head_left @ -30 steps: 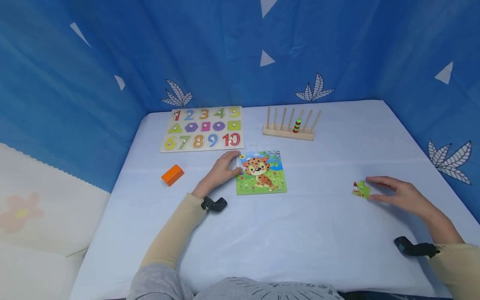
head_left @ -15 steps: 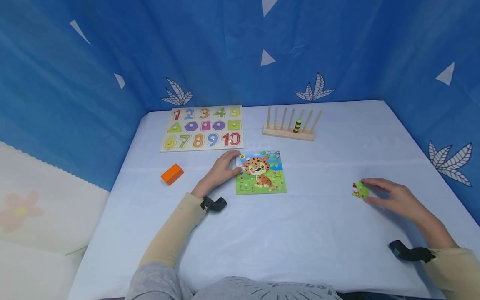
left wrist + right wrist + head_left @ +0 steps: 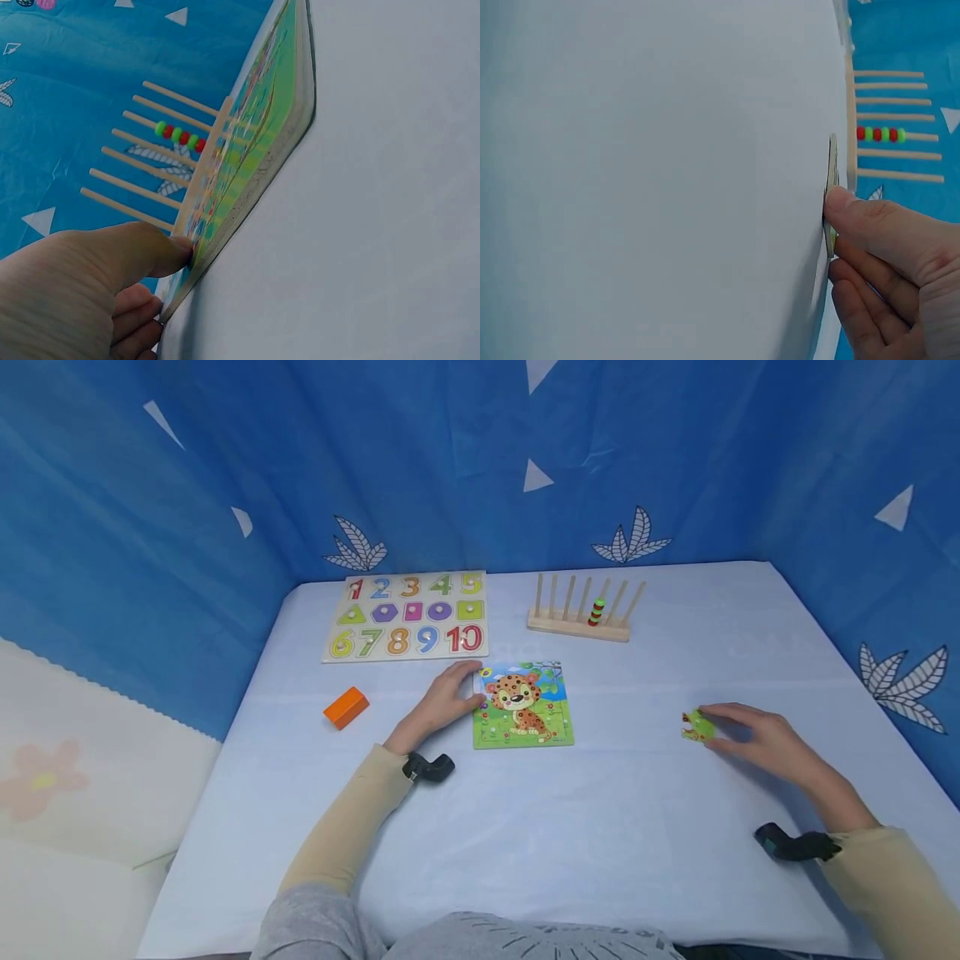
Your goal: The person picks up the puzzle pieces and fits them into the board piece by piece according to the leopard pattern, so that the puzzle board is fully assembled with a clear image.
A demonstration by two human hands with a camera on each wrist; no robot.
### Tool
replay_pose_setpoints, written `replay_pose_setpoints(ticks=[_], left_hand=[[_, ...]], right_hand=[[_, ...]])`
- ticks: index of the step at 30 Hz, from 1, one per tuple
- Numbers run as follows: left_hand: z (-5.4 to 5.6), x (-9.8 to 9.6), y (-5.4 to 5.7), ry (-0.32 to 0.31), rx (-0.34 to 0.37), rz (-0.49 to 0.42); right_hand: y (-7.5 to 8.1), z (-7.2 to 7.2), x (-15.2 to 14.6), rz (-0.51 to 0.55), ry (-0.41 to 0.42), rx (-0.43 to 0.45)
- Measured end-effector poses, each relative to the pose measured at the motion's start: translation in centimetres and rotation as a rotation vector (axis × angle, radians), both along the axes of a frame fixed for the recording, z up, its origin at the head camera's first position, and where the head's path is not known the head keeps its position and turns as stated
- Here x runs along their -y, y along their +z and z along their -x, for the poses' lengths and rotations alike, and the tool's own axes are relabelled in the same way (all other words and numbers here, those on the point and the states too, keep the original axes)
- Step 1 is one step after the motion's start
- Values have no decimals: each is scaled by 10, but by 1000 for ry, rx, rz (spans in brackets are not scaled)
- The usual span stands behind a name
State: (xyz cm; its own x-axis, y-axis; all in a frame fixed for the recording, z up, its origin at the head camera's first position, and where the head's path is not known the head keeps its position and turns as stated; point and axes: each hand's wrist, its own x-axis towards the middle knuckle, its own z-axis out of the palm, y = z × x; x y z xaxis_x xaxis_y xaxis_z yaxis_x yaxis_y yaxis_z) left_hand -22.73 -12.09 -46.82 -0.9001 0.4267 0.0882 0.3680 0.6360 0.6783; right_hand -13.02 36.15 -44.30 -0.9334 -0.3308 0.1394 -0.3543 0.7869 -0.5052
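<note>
In the head view, a square leopard jigsaw puzzle (image 3: pixel 522 705) lies flat in the middle of the table. My left hand (image 3: pixel 442 699) grips its left edge near the top corner; in the left wrist view the thumb (image 3: pixel 161 255) rests on the picture side and the other fingers curl by the edge. Off to the right, my right hand (image 3: pixel 765 743) pinches a small green puzzle piece (image 3: pixel 698 726) between thumb and fingers. Seen from the right wrist, that puzzle piece (image 3: pixel 831 214) is nearly edge-on, close over the white cloth.
A number and shape board (image 3: pixel 405 617) lies at the back left. Right of it stands a wooden peg rack (image 3: pixel 577 625) with red and green beads on one peg. An orange block (image 3: pixel 346 708) sits left of my left hand. Blue curtains (image 3: pixel 465 468) border the table.
My right hand has closed its pinch on the puzzle piece and carried it left and slightly away from me. The left hand and the puzzle stay in place.
</note>
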Motion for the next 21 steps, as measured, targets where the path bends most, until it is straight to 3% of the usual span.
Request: replay_pose_setpoints(ticks=[6, 13, 21], left_hand=[[1, -2, -1, 0, -2, 3], [0, -4, -3, -3, -7, -1], [2, -6, -1, -2, -15, -4]], right_hand=[[3, 23, 25, 33, 52, 45], [0, 47, 51, -9, 92, 60], [-3, 58, 61, -20, 91, 10]])
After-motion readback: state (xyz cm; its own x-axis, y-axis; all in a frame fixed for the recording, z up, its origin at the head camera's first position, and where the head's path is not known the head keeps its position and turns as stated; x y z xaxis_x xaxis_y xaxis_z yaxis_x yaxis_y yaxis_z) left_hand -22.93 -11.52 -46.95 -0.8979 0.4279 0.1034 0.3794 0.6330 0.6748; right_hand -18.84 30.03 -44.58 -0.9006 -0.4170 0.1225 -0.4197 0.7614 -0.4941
